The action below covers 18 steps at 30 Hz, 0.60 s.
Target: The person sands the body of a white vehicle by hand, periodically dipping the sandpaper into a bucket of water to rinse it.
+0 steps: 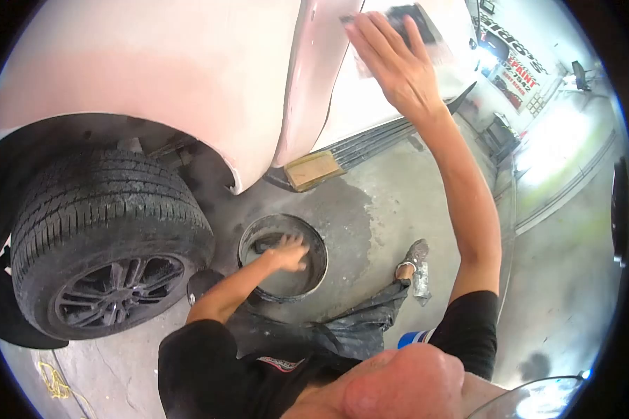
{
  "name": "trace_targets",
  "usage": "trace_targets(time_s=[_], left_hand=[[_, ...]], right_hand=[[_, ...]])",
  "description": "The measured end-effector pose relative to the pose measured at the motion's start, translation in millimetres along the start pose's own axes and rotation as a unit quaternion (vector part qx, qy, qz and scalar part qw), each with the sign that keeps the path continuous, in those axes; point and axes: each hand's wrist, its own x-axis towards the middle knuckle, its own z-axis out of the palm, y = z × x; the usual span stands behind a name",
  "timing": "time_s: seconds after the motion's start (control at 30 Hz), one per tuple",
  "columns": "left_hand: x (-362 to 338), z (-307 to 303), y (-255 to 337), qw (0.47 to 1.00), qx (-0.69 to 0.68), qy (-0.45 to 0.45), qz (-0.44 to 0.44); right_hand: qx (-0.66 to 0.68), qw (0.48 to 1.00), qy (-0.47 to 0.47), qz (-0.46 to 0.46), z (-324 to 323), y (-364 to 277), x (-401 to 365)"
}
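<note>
My right hand (398,66) is raised to the white car door (356,105), fingers stretched flat over a dark sheet of sandpaper (414,22), holding it against the panel. A grey wet smear shows around that hand. Lower down, my left hand (288,254) hangs over a round black bucket (319,276) on the floor, its fingers apart and slightly blurred. A dark object (265,241) in the bucket sits beside that hand; its kind is hard to make out.
Left of the bucket stands a tyre (105,209) under a fender (154,77) with pinkish patches. A tan block (313,171) lies by the running board (377,143). Wet concrete surrounds the bucket. My shoe (416,253) is to its right, near a blue container (414,339).
</note>
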Motion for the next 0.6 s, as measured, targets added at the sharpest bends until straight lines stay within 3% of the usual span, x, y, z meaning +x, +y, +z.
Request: trace_targets(time_s=[0.07, 0.17, 0.3, 0.37, 0.4, 0.43, 0.5, 0.53, 0.6], left_hand=[[-20, -2, -1, 0.990, -0.089, -0.108, -0.016], [-29, -19, 14, 0.991, -0.025, -0.114, -0.072], [-37, -31, 29, 0.994, -0.085, 0.065, -0.016], [-35, -33, 29, 0.991, -0.107, 0.073, -0.023], [-35, -30, 28, 0.988, -0.122, 0.090, -0.028], [-38, -27, 26, 0.985, -0.134, 0.106, -0.037], [-43, -41, 24, 0.988, -0.124, 0.041, -0.080], [-45, -48, 23, 0.988, -0.118, 0.010, -0.100], [-41, -41, 7, 0.988, -0.113, 0.042, -0.100]], right_hand=[[-0.019, 0.999, -0.006, -0.038, 2, 6, 37], [-0.018, 0.996, -0.025, -0.082, 15, 4, 57], [-0.024, 0.991, -0.067, -0.112, 35, -3, 54], [-0.102, 0.979, -0.100, -0.144, 33, 16, 70], [-0.149, 0.979, -0.061, -0.121, 50, 33, 83], [-0.170, 0.980, -0.094, -0.038, 47, 44, 110], [-0.145, 0.989, 0.012, 0.006, 48, 64, 141], [-0.165, 0.986, -0.024, -0.007, 50, 55, 139], [-0.211, 0.971, -0.107, -0.031, 44, 19, 110]])
